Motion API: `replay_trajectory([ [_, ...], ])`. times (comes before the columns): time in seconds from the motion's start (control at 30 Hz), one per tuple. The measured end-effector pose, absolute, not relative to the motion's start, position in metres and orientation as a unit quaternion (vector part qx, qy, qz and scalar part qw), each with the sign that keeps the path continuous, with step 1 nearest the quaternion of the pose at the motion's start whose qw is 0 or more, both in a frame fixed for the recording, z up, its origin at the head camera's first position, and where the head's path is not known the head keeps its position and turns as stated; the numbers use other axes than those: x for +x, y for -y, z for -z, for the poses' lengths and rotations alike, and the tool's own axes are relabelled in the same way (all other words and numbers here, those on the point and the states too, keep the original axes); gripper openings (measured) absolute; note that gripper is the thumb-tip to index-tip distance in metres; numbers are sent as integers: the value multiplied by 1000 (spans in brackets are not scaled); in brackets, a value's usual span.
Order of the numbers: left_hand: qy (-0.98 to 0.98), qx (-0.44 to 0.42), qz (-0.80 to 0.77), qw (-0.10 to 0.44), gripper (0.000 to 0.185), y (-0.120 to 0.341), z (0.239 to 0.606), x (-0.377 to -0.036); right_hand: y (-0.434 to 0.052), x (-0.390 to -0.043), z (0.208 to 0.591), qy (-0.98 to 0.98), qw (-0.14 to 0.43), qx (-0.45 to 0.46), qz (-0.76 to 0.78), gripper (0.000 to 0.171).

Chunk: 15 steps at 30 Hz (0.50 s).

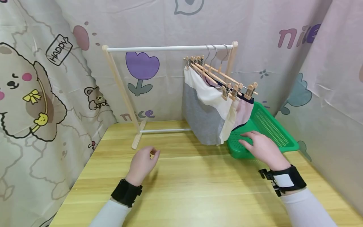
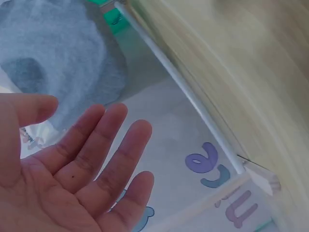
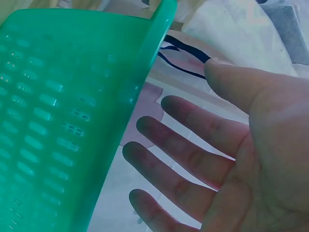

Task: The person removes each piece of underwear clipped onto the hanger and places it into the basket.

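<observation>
Nothing gripped, weight hung rightward

The left hand (image 1: 142, 164) and right hand (image 1: 262, 148) hold nothing, fingers relaxed, the right near the green perforated plastic basket (image 1: 239, 152). The grey-and-white cloth garment (image 1: 202, 115) hangs by pale wooden clips (image 1: 224, 92) toward the right of the white rail (image 1: 158, 49); handling it well would mean supporting its wooden hanger (image 1: 211, 75), clips unpinched

"HAPPY" (image 1: 59, 50) on the patterned cloth (image 1: 158, 28), "nice" (image 1: 299, 35) there too (legible twice)

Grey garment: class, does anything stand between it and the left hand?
Nothing visible stands between the left hand and the grey garment in the head view; the white lower bar passes behind the garment.
</observation>
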<state>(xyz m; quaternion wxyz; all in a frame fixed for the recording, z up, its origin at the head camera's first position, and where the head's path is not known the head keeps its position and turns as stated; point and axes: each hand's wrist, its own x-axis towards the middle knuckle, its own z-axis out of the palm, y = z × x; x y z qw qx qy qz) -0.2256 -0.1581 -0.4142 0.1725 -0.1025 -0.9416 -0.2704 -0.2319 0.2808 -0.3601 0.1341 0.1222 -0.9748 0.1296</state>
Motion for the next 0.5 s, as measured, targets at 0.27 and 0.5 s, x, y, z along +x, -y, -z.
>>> replay_trajectory([
  [0.27, 914, -115, 326, 212, 20, 121, 363, -227, -278, -233, 358, 972, 153, 123, -133, 36],
  [0.5, 848, -182, 425, 258, 33, 54, 293, -234, -275, -234, 356, 971, 158, 119, -137, 33],
])
